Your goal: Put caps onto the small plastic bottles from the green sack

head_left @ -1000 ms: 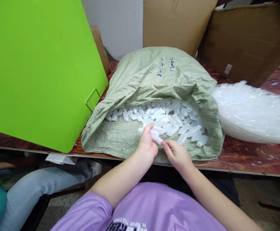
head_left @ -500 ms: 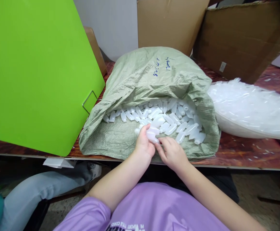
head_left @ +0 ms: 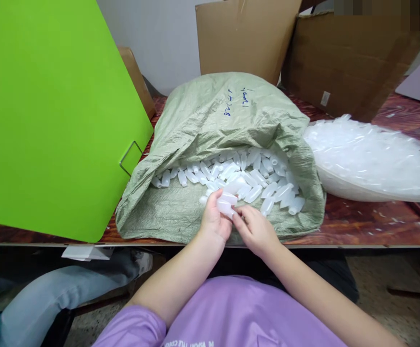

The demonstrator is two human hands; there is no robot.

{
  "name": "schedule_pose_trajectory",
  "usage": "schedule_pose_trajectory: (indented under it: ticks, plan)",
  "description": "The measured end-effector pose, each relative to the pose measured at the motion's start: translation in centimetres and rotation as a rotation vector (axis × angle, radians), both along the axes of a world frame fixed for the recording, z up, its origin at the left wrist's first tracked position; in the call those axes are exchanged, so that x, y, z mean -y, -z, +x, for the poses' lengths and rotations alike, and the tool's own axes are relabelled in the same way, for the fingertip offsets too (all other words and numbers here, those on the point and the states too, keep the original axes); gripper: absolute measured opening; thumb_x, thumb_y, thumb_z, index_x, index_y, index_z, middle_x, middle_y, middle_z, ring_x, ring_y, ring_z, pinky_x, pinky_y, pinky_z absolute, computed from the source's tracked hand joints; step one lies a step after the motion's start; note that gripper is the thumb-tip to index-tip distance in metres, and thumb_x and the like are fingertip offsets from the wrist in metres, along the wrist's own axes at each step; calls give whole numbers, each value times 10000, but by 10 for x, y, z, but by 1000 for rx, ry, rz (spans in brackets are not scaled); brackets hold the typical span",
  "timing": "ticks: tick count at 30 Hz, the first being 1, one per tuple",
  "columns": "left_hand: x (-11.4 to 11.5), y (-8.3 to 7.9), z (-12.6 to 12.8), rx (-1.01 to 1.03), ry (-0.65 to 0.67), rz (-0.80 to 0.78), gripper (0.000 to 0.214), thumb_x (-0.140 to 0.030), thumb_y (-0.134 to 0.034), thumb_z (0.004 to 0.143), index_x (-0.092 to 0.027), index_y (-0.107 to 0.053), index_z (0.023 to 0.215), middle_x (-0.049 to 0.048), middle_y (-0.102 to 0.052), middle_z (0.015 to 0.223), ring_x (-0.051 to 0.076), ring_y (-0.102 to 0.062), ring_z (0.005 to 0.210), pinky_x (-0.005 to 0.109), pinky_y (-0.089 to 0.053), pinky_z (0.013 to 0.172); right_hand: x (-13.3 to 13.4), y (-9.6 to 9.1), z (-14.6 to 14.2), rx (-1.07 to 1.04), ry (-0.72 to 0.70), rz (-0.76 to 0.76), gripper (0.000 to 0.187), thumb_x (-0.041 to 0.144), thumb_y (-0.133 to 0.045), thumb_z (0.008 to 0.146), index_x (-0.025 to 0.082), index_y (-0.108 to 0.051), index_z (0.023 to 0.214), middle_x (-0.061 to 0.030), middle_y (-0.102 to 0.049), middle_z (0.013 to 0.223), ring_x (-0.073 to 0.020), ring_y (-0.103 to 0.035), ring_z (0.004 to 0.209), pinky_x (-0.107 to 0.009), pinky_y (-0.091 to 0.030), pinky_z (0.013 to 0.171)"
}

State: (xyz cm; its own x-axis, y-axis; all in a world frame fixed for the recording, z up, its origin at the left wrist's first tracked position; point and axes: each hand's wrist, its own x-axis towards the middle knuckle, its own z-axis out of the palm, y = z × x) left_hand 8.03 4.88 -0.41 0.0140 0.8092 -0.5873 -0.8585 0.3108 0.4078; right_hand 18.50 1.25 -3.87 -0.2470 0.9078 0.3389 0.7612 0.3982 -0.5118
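Observation:
A green woven sack (head_left: 228, 120) lies open on the wooden table (head_left: 369, 226), its mouth full of several small white plastic bottles (head_left: 256, 180). My left hand (head_left: 214, 219) is closed around one or two small white bottles (head_left: 226, 203) at the sack's front lip. My right hand (head_left: 255, 229) sits just to the right of it, fingers pinched at the end of the held bottle. Both hands hover over the sack's near edge, at the table's front.
A bright green board (head_left: 51, 111) with a wire clip stands at the left. A clear plastic bag (head_left: 372, 159) of similar pieces lies at the right. Cardboard boxes (head_left: 343, 58) stand behind. Another person's jeans-clad leg (head_left: 58, 294) shows under the table at the left.
My right hand has closed in against the left hand and the held bottle. The camera view has shifted slightly; the sack has not moved.

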Motion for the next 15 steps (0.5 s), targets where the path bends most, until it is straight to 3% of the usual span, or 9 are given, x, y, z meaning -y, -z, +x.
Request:
schedule_pose_trajectory:
  ticks: [2,4,8,15]
  plan:
    - [0,1,-2,-11,36,11,169,-256,-591,699,-102,-588,766,61,-628,660,148,-590,553,222,-417,487,1,-1,0,33,11,72,270,399,-441,854,164,-571,881,-83,-599,827,-206,-554,809,-305,-411,703]
    - [2,1,-3,-22,49,-4,172,-271,-599,688,-111,-576,746,44,-613,634,133,-566,515,217,-396,467,1,-2,-2,-26,4,45,231,384,-479,819,173,-558,768,-68,-556,737,-199,-521,751,-304,-384,688]
    - [6,-3,-3,-22,56,-3,166,-275,-607,673,-126,-537,690,9,-564,569,114,-523,464,220,-385,465,1,-2,-7,-431,-25,-279,261,368,-540,738,197,-438,570,3,-427,596,-145,-419,627,-270,-317,614]
    - [8,-8,-5,-21,24,52,110,-206,-603,651,-134,-528,686,-14,-543,557,105,-531,479,207,-392,484,0,1,-22,-772,6,-587,356,502,-401,769,198,-378,587,40,-358,530,-90,-326,487,-240,-284,479]
